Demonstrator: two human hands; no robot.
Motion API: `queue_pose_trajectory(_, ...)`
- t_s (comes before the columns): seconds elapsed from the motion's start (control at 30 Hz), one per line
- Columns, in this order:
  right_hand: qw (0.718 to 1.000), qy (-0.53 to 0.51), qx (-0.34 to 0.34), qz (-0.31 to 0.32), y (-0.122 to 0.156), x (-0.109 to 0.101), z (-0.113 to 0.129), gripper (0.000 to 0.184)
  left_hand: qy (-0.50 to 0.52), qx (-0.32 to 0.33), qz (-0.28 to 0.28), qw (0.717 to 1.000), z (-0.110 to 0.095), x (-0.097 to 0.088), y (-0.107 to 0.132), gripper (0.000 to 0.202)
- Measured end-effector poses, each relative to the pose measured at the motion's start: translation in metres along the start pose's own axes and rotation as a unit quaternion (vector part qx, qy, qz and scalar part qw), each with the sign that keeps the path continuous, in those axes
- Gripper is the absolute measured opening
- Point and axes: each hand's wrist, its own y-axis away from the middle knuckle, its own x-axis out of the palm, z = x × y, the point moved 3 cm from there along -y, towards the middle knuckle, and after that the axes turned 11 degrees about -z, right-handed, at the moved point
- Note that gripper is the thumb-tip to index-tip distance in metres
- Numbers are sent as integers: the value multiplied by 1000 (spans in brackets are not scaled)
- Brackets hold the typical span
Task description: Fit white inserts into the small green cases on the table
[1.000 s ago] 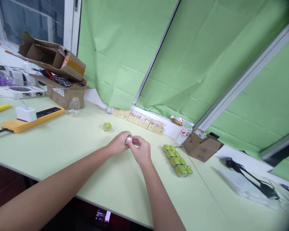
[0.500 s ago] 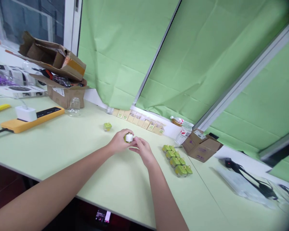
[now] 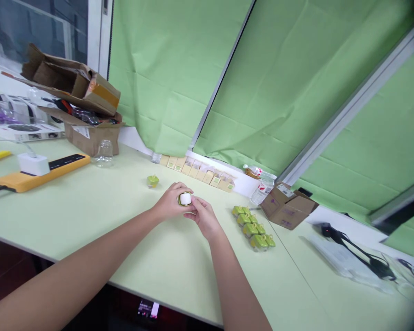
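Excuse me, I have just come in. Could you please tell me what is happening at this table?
A person's left hand holds a small green-and-white piece above the table, while the right hand has its fingers at the piece's edge. One green-lidded container stands beyond the left hand; a cluster of similar containers stands to the right.

The held piece (image 3: 185, 199) appears made of smooth plastic; the boxes (image 3: 284, 210) are made of matt cardboard, the bottles (image 3: 261, 191) of glossy plastic.
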Motion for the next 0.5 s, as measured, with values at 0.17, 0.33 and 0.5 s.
queue_pose_trajectory(0.17,981,-91,152,78,1,9,-12,47,20,-2,-9,1000,-7,1,1,46)
queue_pose_trajectory(0.33,982,-133,119,69,1,12,-11,22,23,5,2,1000,-7,3,2,49)
queue_pose_trajectory(0.5,991,-121,58,4,-4,6,-10,17,19,4,37,999,-8,5,4,56)
